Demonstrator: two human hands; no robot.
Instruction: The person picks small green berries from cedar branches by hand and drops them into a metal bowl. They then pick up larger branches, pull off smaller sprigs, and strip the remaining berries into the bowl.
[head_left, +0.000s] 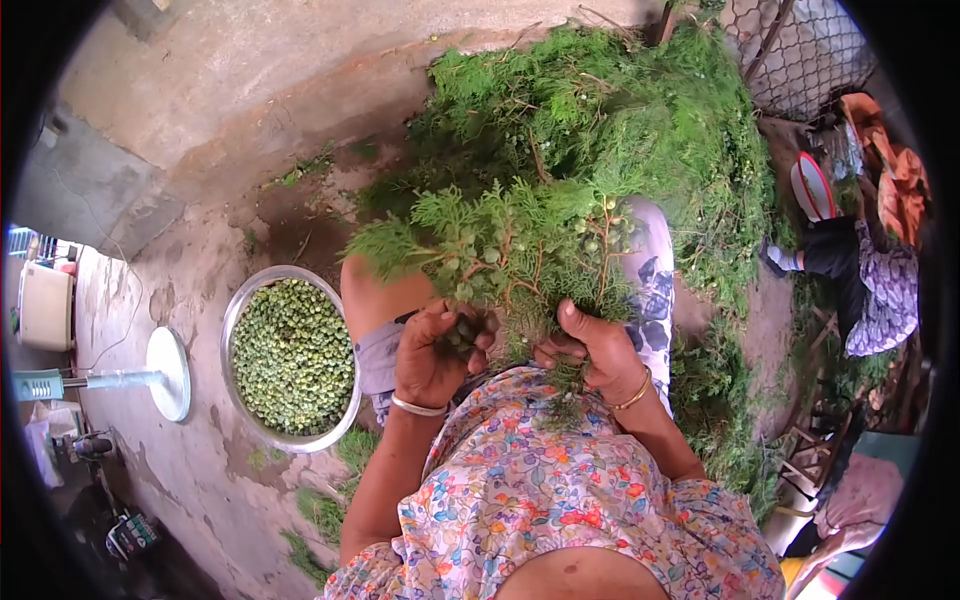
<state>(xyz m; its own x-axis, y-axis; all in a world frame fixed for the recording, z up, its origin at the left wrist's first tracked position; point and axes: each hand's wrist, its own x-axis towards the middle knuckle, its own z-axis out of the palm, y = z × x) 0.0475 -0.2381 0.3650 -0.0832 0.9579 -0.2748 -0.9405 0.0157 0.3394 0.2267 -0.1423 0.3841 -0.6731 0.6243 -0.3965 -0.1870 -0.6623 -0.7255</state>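
A leafy green conifer branch with small round green cones fans out above my lap. My right hand is closed round its stem end, thumb on top, and some sprigs poke out below the fist. Just left of it, my left hand has its fingers curled over several small green cones, close under the leaves. Beside my left knee stands a wide metal basin heaped with green cones.
A big pile of cut conifer branches lies ahead, spreading down the right side. On the left is a standing fan with a round pale base. Another person sits at the far right. A concrete wall runs behind.
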